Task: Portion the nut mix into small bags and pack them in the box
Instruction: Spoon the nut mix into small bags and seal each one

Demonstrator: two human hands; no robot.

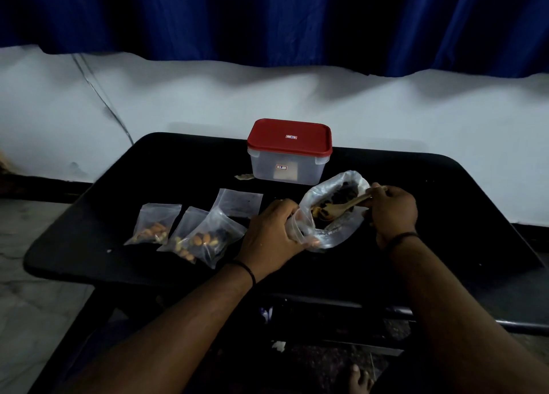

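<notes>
Three small filled bags lie in a row on the near-left part of the black table [416, 260]: a left bag [154, 225] showing pale brown nuts, a middle bag [185, 236], and a right bag [214, 239] with nuts and dark pieces, the last two overlapping. One empty flat bag [240, 202] lies just behind them, toward the centre. One clear plastic box [289, 167] with a red lid [289, 138] closed on it stands at the far centre of the table; small labels show on lid and front wall, too small to read. One large clear bag of nut mix [335, 206] lies open to the right of the box and nearer, holding dark and brown pieces. Left hand [271, 230], a dark band at the wrist, grips a bunched piece of clear plastic at the near-left edge of the large bag; whether this is a separate small bag or the large bag's own rim cannot be told. Right hand [389, 212], also banded at the wrist, pinches the handle of a wooden spoon [341, 208], whose bowl sits inside the large bag's mouth among the mix. Both hands are apart, one on each side of that bag. Behind the table: a white wall with a blue curtain [267, 16] above. Bare toes show at the bottom edge, under the table.
</notes>
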